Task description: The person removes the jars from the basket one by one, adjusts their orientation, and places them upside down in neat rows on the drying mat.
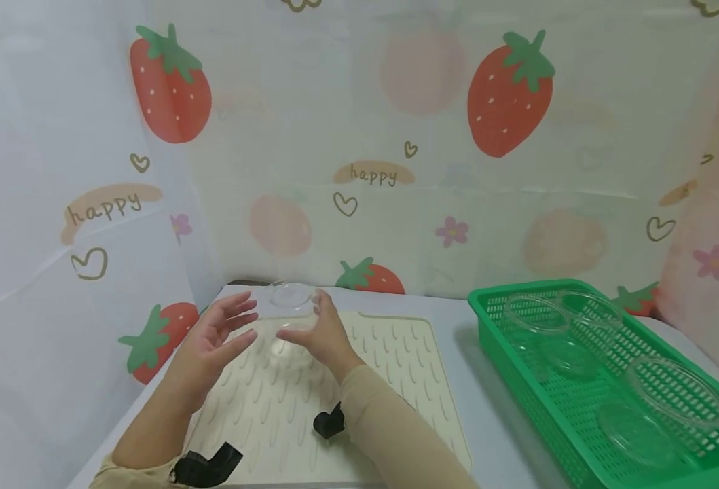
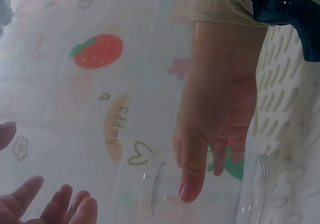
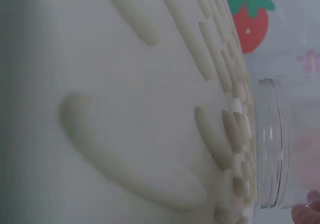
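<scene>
A clear, colorless round container [image 1: 290,297] stands on the cream ridged mat [image 1: 390,380], at its far side. The right wrist view shows the container's ridged band [image 3: 272,149] close to the mat. My left hand [image 1: 215,339] is at its left, fingers and thumb spread; in the left wrist view the left thumb overlaps the clear wall. My right hand [image 1: 322,333] is on the near right of the container, thumb and fingers apart, with fingertips near its upper rim. Neither hand is curled round anything.
A green plastic basket [image 1: 512,380] to the right holds several more clear round containers [image 1: 677,390]. The mat lies on a white table [image 1: 463,353]. Cloth printed with strawberries [image 1: 512,95] hangs behind and at both sides. Black wrist mounts [image 1: 206,466] are on both sleeves.
</scene>
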